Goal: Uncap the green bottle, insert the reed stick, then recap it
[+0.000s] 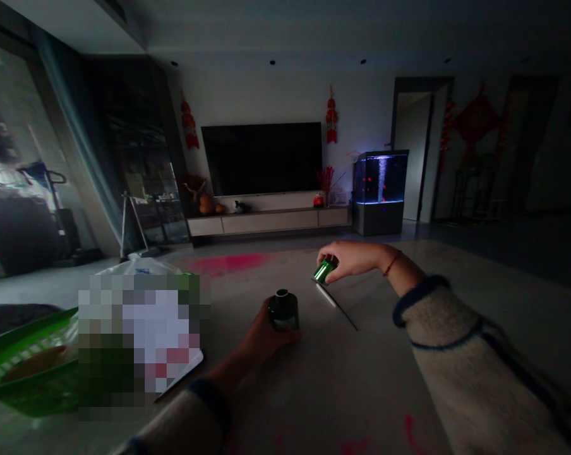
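My left hand (272, 338) is wrapped round a dark green bottle (284, 309), which stands upright with its round mouth uncovered at the top. Ahead and to the right, my right hand (349, 260) grips a shiny green cap (322, 272), held tilted near the tabletop. Just below the cap, a thin stick (328, 296), white in its upper part and dark toward its lower end, slants down to the right. Whether it touches the cap, I cannot tell. The fingertips of my right hand are partly hidden behind the cap.
On the left of the table (361, 392) stands a green plastic basket (34, 385), beside a plastic bag (138, 265) and a blurred-out patch. A white flat edge (191, 366) shows near it. Pink stains mark the tabletop. Beyond are a television (261, 158) and a lit aquarium (380, 180).
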Available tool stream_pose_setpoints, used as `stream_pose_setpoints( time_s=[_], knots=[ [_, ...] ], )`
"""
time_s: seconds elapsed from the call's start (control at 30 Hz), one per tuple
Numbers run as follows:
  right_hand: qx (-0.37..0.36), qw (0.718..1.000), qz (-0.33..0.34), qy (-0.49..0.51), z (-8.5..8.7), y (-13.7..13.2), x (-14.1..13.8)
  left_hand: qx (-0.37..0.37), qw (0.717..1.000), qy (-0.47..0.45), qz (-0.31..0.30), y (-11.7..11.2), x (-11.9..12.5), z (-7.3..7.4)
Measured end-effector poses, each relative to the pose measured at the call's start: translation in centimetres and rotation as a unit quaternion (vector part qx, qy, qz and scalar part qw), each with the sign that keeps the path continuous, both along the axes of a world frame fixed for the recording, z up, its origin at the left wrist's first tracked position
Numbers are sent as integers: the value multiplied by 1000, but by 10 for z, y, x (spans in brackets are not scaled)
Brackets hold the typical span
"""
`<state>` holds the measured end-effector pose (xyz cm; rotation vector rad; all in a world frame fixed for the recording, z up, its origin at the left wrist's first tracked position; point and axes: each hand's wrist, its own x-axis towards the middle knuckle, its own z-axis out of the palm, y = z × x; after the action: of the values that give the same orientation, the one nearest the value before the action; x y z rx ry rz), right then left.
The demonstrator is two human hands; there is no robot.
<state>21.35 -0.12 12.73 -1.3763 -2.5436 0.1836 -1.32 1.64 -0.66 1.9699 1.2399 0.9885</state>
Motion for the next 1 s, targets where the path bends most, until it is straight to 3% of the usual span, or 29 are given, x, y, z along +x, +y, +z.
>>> stream_pose_setpoints(
  time_s=[0.17,0.37,0.53,0.73,1.0],
  knots=[
    [-15,999,7,32,0,0,1,20,999,-33,20,-3,2,5],
    [-75,990,50,112,1,-1,-2,237,966,46,94,-20,3,20],
    [-201,961,100,162,-4,-1,-10,387,912,104,86,-36,7,35],
    [-255,949,113,148,-8,-3,-20,422,896,109,82,-44,9,42],
    [-250,950,133,130,-9,0,-18,433,891,120,72,-41,7,42]
  ],
)
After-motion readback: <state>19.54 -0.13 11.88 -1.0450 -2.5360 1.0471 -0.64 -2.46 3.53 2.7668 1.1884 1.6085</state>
